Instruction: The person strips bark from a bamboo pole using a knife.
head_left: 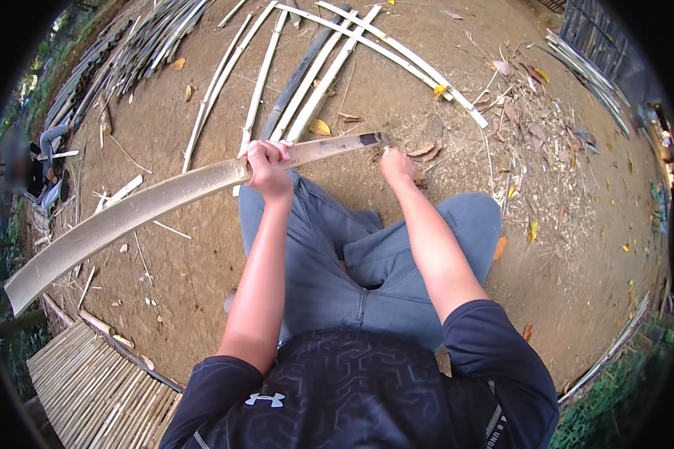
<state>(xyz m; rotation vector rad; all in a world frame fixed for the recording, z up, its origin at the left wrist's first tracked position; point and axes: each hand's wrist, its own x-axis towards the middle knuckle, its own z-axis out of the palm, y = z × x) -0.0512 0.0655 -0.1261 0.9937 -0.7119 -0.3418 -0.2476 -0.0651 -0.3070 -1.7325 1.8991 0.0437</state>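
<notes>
A long split bamboo piece [138, 213], pale brown with its hollow side showing, slants from the lower left up across my lap. My left hand [268, 170] is closed round it near a node, above my left knee. Its narrower right end carries a dark patch [369, 139]; whether that is a mark or a blade I cannot tell. Just right of this end my right hand [398, 166] is closed in a fist, apart from the bamboo. What it holds, if anything, is hidden.
Pale bamboo strips [326, 82] and one dark strip [299, 75] lie crossed on the dirt ahead. Bamboo poles [138, 45] are piled at the far left. Shavings and leaves [532, 165] litter the right. A slatted bamboo platform [97, 385] stands lower left; a person's leg [52, 138] shows beyond.
</notes>
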